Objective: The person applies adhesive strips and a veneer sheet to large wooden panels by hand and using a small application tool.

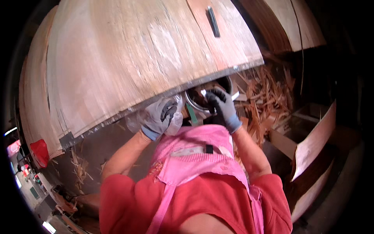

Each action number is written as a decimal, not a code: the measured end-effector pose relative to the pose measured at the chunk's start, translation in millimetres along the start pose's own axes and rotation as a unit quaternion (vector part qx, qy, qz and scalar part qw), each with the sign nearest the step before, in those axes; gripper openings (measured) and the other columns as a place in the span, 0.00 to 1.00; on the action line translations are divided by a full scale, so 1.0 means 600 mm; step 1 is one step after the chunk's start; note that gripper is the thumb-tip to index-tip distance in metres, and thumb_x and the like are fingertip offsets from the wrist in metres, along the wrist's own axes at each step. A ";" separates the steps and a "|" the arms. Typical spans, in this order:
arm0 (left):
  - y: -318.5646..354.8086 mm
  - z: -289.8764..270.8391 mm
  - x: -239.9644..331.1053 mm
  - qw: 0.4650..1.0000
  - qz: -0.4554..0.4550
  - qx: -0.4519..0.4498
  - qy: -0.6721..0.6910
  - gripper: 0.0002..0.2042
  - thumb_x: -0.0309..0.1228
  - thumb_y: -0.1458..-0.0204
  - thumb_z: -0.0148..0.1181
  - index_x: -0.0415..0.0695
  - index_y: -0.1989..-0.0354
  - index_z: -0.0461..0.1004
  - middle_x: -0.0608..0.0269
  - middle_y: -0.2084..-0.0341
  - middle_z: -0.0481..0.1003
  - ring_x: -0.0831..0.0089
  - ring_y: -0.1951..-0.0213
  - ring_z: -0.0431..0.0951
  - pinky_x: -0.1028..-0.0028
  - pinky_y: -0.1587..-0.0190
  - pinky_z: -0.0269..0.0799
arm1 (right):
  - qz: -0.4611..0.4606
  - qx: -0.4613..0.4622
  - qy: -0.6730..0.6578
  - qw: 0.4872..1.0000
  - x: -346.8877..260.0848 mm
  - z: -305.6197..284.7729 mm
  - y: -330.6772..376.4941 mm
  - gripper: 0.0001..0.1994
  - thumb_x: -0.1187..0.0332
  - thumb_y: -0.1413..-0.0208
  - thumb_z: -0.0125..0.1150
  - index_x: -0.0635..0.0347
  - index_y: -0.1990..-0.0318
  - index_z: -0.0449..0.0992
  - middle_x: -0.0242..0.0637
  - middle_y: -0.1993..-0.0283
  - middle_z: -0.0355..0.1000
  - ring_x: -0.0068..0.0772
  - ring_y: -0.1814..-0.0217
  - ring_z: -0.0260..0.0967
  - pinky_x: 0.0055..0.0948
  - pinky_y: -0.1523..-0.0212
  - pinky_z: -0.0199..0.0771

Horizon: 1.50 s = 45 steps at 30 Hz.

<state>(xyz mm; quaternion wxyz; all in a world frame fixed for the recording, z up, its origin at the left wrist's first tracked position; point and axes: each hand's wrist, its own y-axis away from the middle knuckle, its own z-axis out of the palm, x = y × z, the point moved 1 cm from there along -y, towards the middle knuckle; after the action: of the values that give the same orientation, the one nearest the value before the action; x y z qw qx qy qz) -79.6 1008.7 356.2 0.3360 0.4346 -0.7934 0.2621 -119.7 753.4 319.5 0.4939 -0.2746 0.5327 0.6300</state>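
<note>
Head view: I'm judging this unfinished; left hand [160,115] is clutching clear plastic [177,120], right hand [222,103] is hovering over the pot [188,98] partly under the table's near edge [175,87], finger grip unclear

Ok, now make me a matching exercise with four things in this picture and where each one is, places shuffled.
Things
1. Short, dark, rod-shaped object
2. Crumpled red item
3. Round, metal-rimmed container
4. Crumpled clear plastic

Places
A. At the grey-and-black gloved left hand
B. On top of the pale wood sheet
C. By the sheet's near left corner
D. At the grey-and-black gloved right hand

Pairs: 1-B, 2-C, 3-D, 4-A
</note>
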 end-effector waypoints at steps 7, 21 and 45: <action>0.001 0.008 0.041 0.980 -0.057 -0.147 0.119 0.32 0.33 0.48 0.63 0.38 0.34 0.61 0.50 0.48 0.76 0.64 0.50 0.78 0.72 0.49 0.74 | 0.068 -0.003 -0.027 0.997 -0.024 -0.033 0.050 0.14 0.72 0.39 0.56 0.63 0.47 0.72 0.28 0.63 0.73 0.18 0.65 0.69 0.19 0.62 0.71; -0.095 0.117 0.144 0.936 -0.064 -0.339 0.073 0.10 0.24 0.51 0.56 0.40 0.59 0.76 0.55 0.75 0.78 0.74 0.72 0.80 0.71 0.68 0.74 | -0.081 -0.123 0.460 0.875 -0.066 -0.119 0.107 0.20 0.67 0.49 0.64 0.53 0.46 0.73 0.45 0.61 0.77 0.45 0.60 0.76 0.36 0.57 0.75; -0.111 0.186 0.007 0.944 -0.231 -0.153 -0.179 0.12 0.40 0.50 0.60 0.45 0.65 0.80 0.48 0.67 0.79 0.48 0.61 0.79 0.56 0.57 0.74 | -0.228 -0.018 0.586 0.777 0.080 -0.013 0.044 0.40 0.61 0.48 0.62 0.64 0.30 0.52 0.49 0.28 0.52 0.50 0.24 0.45 0.48 0.25 0.40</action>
<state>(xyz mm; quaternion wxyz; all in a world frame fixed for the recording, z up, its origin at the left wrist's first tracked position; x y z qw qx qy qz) -57.7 895.0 296.5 0.3022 0.5887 -0.7491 -0.0295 -162.7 763.1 286.0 0.2100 -0.7132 0.6294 0.2262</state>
